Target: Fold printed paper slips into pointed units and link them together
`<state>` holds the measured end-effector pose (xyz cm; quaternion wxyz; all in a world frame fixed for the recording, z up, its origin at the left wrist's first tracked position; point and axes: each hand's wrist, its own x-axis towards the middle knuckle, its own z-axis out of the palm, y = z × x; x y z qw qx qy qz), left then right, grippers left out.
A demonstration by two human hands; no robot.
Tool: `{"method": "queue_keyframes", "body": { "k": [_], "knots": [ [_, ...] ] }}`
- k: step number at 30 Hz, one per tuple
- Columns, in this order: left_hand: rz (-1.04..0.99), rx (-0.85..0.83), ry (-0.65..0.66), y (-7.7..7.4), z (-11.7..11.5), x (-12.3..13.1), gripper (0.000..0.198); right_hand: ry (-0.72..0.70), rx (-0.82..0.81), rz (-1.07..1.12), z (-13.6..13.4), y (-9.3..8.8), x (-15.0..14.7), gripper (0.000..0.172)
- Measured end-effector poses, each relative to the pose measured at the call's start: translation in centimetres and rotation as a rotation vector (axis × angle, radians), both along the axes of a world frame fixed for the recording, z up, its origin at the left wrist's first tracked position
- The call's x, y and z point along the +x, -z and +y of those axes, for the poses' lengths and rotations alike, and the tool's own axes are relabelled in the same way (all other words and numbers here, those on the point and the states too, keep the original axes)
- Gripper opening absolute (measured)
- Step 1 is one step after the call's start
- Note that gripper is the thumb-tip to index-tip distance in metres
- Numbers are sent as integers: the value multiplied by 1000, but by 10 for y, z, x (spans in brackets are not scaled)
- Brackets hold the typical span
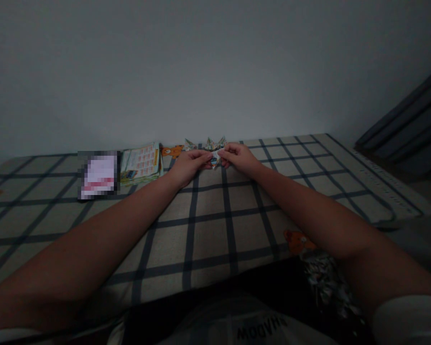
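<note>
Both my hands meet over the far half of the checked cloth, pinching one small piece of folded printed paper [215, 157]. My left hand [191, 165] grips its left side between thumb and fingers. On the opposite side, my right hand [240, 158] holds it the same way. Just behind my fingers stand folded paper pieces with pointed tips, one folded paper piece [190, 144] at the left and another pointed paper piece [216, 142] by my right hand. Fingers partly cover the held paper, so its full shape is hidden.
Left of my hands lies a stack of printed sheets [141, 163], beside a blurred-out bright phone-like object [99, 175]. The checked cloth [211, 230] reaches a grey wall [215, 72]. A heap of folded paper [330, 280] sits near my right elbow. A dark curtain [409, 124] hangs at right.
</note>
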<state>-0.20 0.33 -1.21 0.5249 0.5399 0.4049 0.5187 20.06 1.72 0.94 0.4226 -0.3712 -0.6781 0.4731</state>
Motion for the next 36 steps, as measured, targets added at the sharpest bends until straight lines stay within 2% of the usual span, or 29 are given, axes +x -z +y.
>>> {"method": "queue_keyframes", "body": {
  "k": [4,13,16,20,24,27,36],
  "knots": [
    [47,50,1,1,0,-1,50,13,-11,-12,2,1,0,40],
    [311,147,77,-1,-4,-4,37,-64,138,-114,1,2,2,42],
    [308,149,85,-3,-6,-3,39,-38,145,-101,0,0,2,43],
    [262,170,11,-5,-9,-1,47,17,60,-44,1,1,0,48],
    [214,205,-52,-7,-11,2,52,-21,20,-55,2,4,0,42],
    [197,204,-49,-8,-11,2,54,-44,77,-82,4,5,0,39],
    [267,152,66,-3,-6,-1,48,-56,232,-203,3,4,3,33]
  ]
}}
